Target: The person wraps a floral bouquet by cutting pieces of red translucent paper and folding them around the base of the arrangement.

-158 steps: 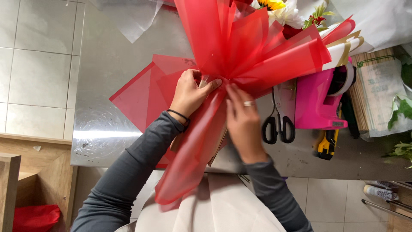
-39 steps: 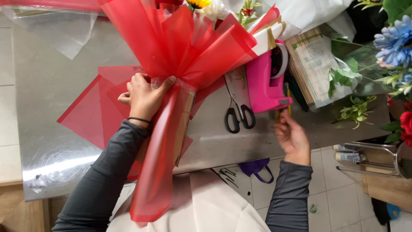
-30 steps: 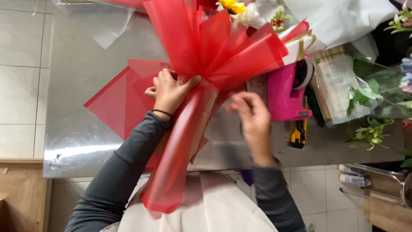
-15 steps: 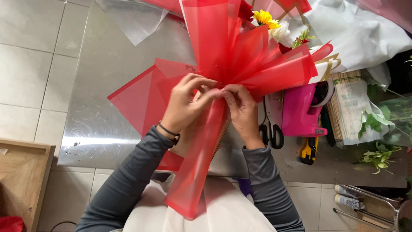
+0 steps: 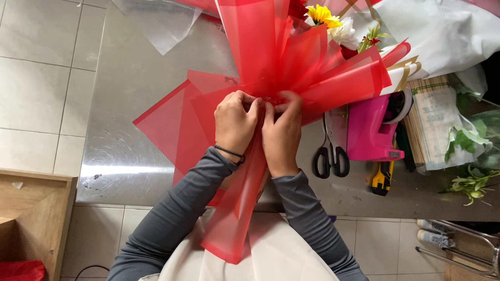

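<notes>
Lying across a steel worktop (image 5: pixel 130 119), a bouquet wrapped in translucent red wrapping sheet (image 5: pixel 291 57) takes up most of the view; its loose tail hangs over the table's near edge toward the person's light apron. Extra red sheets fan out flat to the left beneath it. White wrapping paper (image 5: pixel 442 31) bunched at upper right. Yellow flower (image 5: pixel 322 13) and a white one poke from the top of the wrap.

Both hands side by side at the gathered neck of the wrap, touching each other. Left hand (image 5: pixel 235 125): fingers curled, clamped around the gathered sheet, black band at the wrist. Right hand (image 5: pixel 281 135): fingertips pinching at the same gather; what lies between them, if anything, cannot be made out.

Right of the hands, on the table: pink tape dispenser (image 5: pixel 372 130), black-handled scissors (image 5: pixel 330 151) just beside it, yellow utility knife (image 5: pixel 382 177) below. Green stems (image 5: pixel 469 184) at far right. Wooden crate (image 5: pixel 31 218) at lower left, on the tiled floor.
</notes>
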